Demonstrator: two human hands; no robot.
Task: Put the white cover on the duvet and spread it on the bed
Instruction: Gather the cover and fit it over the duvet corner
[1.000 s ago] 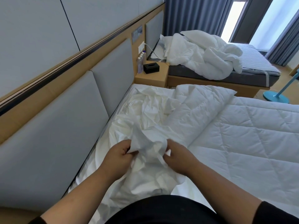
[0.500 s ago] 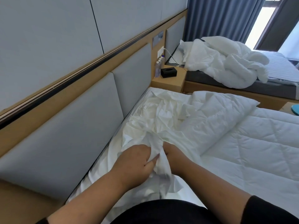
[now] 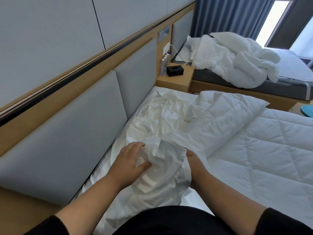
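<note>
The white cover (image 3: pixel 162 126) lies crumpled along the headboard side of the bed. A bunch of it is raised in front of me. My left hand (image 3: pixel 130 160) rests on the left side of this bunch, fingers spread and thumb pressing the cloth. My right hand (image 3: pixel 193 160) holds the bunch from the right, with its fingers buried in the folds. The quilted white duvet (image 3: pixel 254 150) is spread over the right part of the bed, and its near corner is folded back beside the cover.
A grey padded headboard (image 3: pixel 76 133) runs along the left. Beyond the bed stands a wooden nightstand (image 3: pixel 176 82) with a black tissue box (image 3: pixel 175 70) and several bottles. A second bed (image 3: pixel 279 87) carries a heap of white bedding (image 3: pixel 237 60). Blue curtains hang behind.
My left hand let go of its pinch on the cover and now lies spread on the bunch. The bunch has puffed up between my hands. The view shifted slightly.
</note>
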